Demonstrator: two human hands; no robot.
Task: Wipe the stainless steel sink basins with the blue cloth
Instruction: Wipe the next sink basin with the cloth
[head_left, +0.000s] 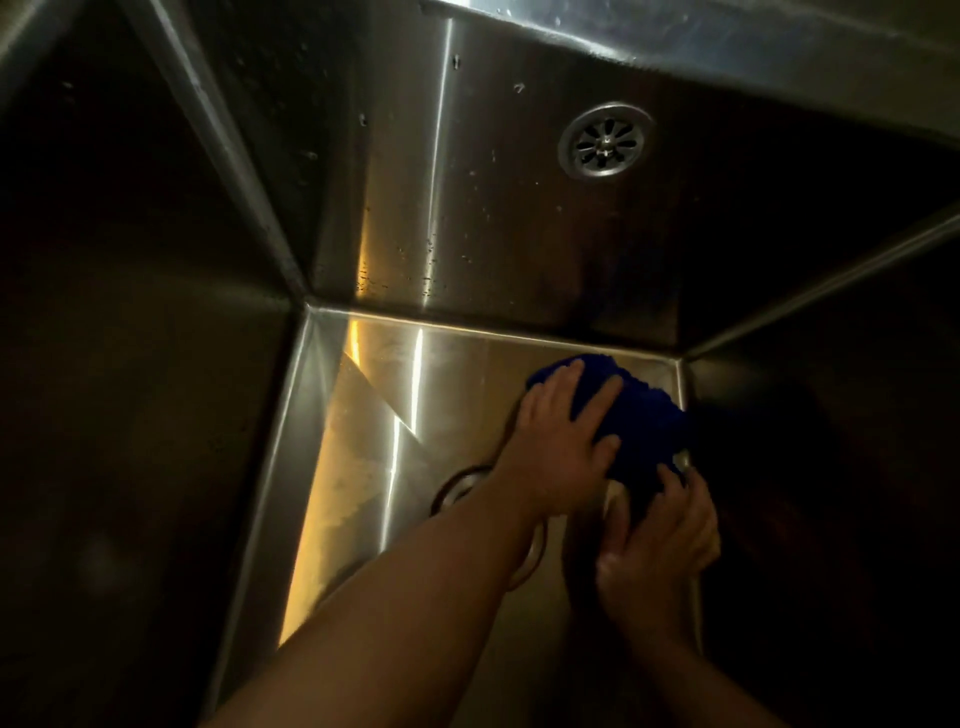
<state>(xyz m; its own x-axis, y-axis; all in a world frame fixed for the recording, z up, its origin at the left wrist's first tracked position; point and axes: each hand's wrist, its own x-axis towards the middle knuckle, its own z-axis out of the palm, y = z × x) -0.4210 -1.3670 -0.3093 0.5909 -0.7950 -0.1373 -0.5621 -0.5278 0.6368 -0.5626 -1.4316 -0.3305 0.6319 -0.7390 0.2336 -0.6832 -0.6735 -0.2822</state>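
blue cloth (639, 415) lies bunched on the floor of the sink basin (363, 467), beyond the floor drain (460, 488) and to its right, pushed into the far right corner. the left hand (561, 441) presses flat on top of the cloth, fingers straight and spread. the right hand (660, 535) sits at the cloth edge nearest the drain, its fingers (670, 480) curled onto the fabric and gripping it. the hands are close together, both on the cloth.

probable faults from this position:
- the cloth is wadded, not spread. a wad likely meets the steel over a small patch, so strokes may leave unwiped strips.
- the seam between floor and walls, right of the drain, is tight. the wad may ride over it and leave residue there.
- the floor looks glossy and possibly wet. a flat palm may slide off the cloth under pressure.
- drawn back across the drain, the cloth could catch on the drain rim.
- the wall right of the drain is in deep shadow, so missed areas would be hard to check.

surroundings: the floor left of the drain shows a streaked film. the back wall (493, 208), above and beyond the drain, carries water droplets (431, 244) and a round slotted strainer (605, 140). the left forearm (415, 597) crosses over the drain and hides most of it, blocking any wipe there until the arm shifts.
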